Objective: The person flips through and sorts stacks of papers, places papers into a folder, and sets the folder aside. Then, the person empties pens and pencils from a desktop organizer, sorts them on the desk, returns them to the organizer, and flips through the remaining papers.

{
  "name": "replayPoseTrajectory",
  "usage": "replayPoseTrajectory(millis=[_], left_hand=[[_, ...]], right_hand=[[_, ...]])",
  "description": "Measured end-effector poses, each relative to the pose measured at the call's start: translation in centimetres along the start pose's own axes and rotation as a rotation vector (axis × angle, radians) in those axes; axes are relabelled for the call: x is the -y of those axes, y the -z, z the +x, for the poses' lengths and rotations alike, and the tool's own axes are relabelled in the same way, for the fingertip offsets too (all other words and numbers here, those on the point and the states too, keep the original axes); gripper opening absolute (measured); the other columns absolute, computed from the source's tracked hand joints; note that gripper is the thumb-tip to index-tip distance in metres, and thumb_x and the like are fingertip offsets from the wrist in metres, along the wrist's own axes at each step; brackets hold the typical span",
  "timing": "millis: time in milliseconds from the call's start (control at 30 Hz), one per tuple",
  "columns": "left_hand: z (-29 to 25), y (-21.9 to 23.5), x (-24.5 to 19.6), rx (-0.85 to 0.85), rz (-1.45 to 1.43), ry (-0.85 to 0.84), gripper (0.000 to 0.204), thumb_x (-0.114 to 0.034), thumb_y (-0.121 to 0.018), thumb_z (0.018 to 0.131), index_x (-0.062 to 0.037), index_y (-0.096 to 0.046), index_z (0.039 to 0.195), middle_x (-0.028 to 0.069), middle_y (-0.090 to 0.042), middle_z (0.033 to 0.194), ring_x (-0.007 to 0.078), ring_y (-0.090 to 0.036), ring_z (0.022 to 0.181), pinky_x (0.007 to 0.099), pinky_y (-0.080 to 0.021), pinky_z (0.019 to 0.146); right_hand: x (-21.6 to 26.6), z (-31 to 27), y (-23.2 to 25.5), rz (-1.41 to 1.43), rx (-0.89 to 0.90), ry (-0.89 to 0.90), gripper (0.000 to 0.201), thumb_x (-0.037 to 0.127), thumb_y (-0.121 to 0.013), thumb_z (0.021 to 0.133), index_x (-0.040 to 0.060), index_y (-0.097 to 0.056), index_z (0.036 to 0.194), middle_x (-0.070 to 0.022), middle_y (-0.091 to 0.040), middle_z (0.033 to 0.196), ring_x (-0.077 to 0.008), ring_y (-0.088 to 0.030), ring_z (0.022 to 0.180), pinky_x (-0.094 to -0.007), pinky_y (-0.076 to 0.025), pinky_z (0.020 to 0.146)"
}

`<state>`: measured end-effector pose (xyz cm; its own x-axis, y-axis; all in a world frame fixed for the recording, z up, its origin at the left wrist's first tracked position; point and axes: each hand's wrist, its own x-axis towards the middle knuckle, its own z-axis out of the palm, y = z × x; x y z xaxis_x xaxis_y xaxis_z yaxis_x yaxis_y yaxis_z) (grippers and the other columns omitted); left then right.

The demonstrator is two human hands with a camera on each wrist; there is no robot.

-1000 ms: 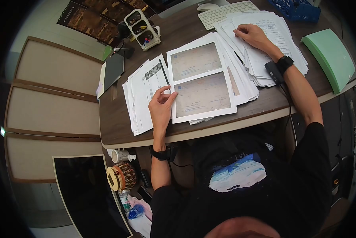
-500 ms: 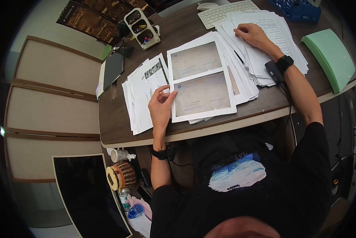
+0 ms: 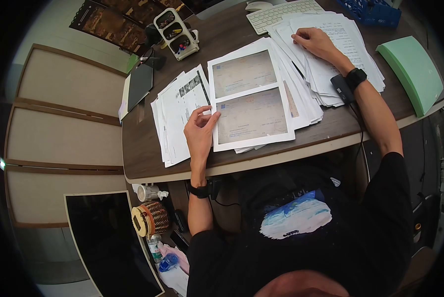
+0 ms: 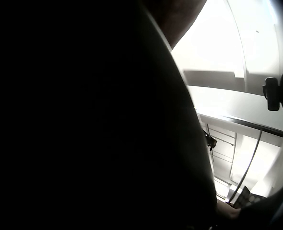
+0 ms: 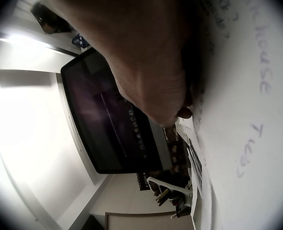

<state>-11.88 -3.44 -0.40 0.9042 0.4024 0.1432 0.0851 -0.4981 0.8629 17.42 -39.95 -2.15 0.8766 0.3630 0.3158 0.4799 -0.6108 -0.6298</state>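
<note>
A white sheet printed with two grey-beige documents (image 3: 251, 116) lies in the middle of the desk. At its left edge my left hand (image 3: 198, 136) pinches it, the thumb on top and the fingertips right at the edge. Under that hand is a stack of printed pages (image 3: 175, 114). My right hand (image 3: 317, 45) rests loosely curled on a thick stack of papers (image 3: 348, 39), and the fingertips point left. In the right wrist view the same hand (image 5: 146, 62) lies over a page with handwriting (image 5: 247, 129). The left wrist view is mostly dark.
Behind the papers stand a white pen organiser (image 3: 177, 37), a keyboard (image 3: 276, 17) and a blue basket (image 3: 370, 12). A pale green curved object (image 3: 412, 74) stands on the right. A black device with a cable (image 3: 341, 89) sits by the right wrist.
</note>
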Motion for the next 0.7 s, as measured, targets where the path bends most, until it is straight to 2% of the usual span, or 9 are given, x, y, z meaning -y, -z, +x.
replayPoseTrajectory(millis=[700], left_hand=[[-0.13, -0.44, 0.31, -0.031, 0.010, -0.009, 0.029, -0.014, -0.084, 0.098, 0.0016, -0.075, 0.121, 0.0070, -0.079, 0.090, 0.0095, -0.070, 0.083, 0.0264, -0.055, 0.079]], right_hand=[[-0.13, 0.03, -0.07, 0.003, 0.019, 0.001, 0.044, 0.048, -0.066, 0.102, 0.0075, -0.082, 0.110, -0.0150, -0.081, 0.099, -0.0332, -0.075, 0.093, -0.0439, -0.056, 0.089]])
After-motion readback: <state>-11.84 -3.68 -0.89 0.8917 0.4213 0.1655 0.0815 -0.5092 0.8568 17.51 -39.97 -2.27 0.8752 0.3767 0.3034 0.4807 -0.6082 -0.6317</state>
